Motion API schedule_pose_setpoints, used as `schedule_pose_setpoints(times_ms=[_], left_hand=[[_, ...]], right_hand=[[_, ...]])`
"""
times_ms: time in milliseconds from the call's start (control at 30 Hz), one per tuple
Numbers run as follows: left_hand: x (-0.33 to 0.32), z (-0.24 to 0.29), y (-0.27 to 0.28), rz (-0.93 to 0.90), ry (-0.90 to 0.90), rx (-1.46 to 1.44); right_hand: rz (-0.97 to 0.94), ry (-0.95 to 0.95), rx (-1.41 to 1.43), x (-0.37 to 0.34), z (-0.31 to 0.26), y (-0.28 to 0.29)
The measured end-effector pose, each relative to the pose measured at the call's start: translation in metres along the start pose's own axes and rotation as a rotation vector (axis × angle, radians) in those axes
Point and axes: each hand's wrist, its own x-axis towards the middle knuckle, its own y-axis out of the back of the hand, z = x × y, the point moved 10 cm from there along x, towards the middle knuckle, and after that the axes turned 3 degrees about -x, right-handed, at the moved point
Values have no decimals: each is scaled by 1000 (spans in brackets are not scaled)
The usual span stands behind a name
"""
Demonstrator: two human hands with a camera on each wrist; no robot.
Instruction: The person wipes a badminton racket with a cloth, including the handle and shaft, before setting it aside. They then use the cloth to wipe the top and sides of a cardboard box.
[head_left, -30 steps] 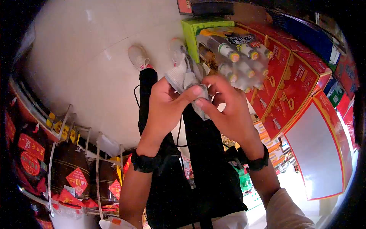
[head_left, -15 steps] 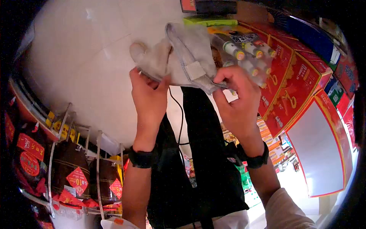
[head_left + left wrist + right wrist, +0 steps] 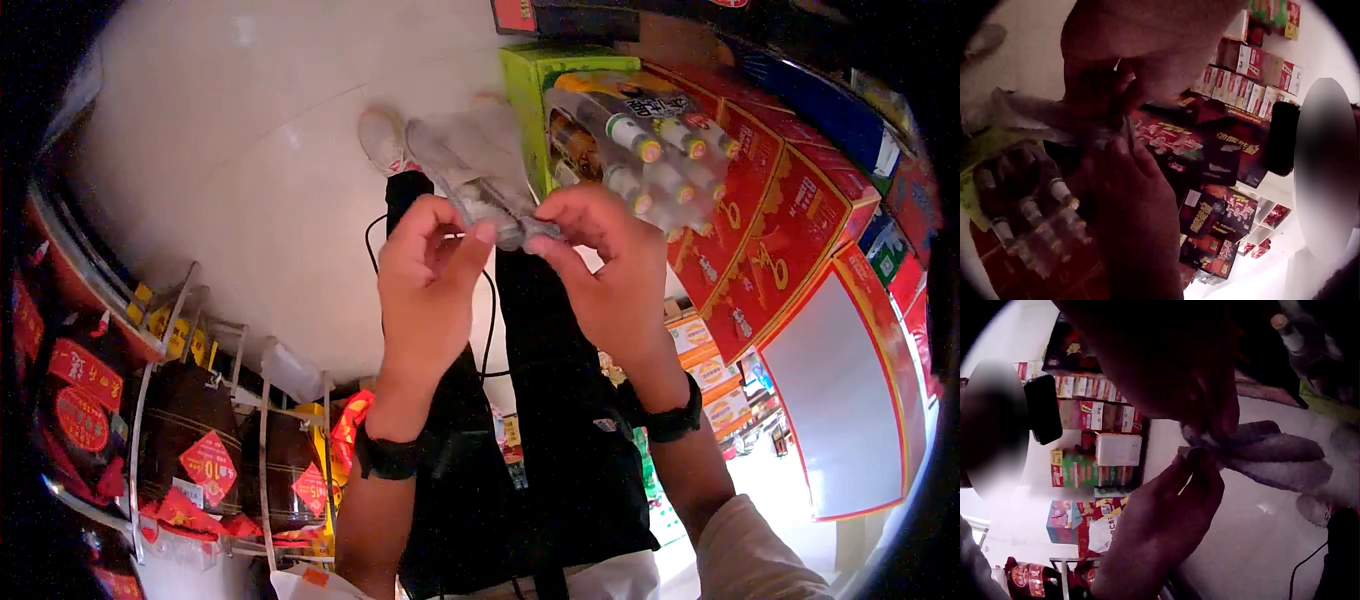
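Note:
Between both hands is a light grey cloth with a darker stitched edge, blurred at its far end and hanging over one shoe. My left hand pinches its near edge between thumb and curled fingers. Close beside it, my right hand pinches the same bunched edge between thumb and forefinger. In the right wrist view the cloth fans out in folds past the fingertips, with my left hand lower in view. The left wrist view is dark, and the fingers there hide most of the cloth.
A shrink-wrapped pack of bottles stands by a green box and red cartons on the right. At lower left, a metal rack holds dark jugs with red tags. A black cable hangs by the legs.
The cloth went from bunched up to spread out between parted hands. Now the hands are close together again, pinching its gathered near edge.

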Motion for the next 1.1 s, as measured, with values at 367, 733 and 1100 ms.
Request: schedule_pose_setpoints(times_ms=[367,733,1100], left_hand=[[-8,20,-16,-71,-211,120],[-11,15,-16,-64,-171,23],[-14,11,-21,-247,-153,352]], right_hand=[[115,-9,-128,-6,-20,6],[148,91,-233,-16,-30,1],[-305,-177,127,-23,16,-17]])
